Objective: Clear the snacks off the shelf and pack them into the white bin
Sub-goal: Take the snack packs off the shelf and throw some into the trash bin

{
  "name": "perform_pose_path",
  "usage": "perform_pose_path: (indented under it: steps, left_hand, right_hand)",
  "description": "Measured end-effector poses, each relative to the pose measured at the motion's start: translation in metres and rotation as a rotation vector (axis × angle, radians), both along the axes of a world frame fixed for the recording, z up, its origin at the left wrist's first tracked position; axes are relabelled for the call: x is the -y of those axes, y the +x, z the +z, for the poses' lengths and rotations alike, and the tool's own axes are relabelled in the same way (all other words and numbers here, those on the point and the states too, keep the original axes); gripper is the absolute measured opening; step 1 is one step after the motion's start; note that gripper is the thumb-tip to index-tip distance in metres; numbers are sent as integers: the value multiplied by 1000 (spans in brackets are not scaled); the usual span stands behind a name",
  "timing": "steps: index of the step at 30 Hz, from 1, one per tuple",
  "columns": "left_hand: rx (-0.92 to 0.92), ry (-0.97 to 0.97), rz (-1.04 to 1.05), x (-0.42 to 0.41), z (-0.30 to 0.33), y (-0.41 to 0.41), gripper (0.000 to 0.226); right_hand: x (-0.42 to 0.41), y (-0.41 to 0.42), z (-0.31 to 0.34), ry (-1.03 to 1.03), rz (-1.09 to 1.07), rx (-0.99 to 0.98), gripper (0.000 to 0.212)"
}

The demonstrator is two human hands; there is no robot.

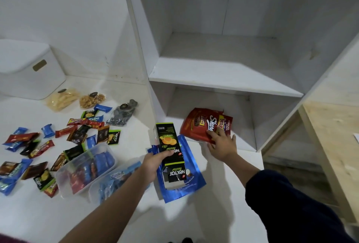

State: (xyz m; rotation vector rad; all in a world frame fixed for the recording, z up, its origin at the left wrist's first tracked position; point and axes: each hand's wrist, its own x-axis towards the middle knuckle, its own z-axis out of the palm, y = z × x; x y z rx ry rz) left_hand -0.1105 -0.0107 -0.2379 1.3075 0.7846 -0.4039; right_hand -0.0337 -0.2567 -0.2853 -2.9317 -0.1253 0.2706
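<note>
We note left hand (153, 162) gripping black Nextar box (171, 145) plus blue pouch (186, 182); right hand (221, 146) on red pouches (202, 124) in lower shelf compartment (252, 126). White bin (29, 67) far left.

Black-and-green box (171, 149), blue pouch (186, 182), red bag (196, 126), white shelf (223, 75).

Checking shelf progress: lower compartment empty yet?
No. Red snack bags still lie at its front edge, under the right hand. The upper shelf is bare.

Glossy foil pouch (191, 188), matt shelf (223, 79)
</note>
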Motion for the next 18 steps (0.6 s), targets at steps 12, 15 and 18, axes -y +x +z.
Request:
perform_pose_path:
  steps: [12, 15, 18]
  left_hand:
    - [22, 8, -18, 11, 4, 0, 31]
    - [15, 21, -5, 8, 2, 2, 40]
    - [16, 20, -10, 8, 1, 3, 39]
  right_hand:
    - [-36, 47, 20, 229, -405, -119, 90]
    - [-43, 56, 16, 252, -549, -166, 97]
    - [-48, 59, 8, 225, -610, -141, 92]
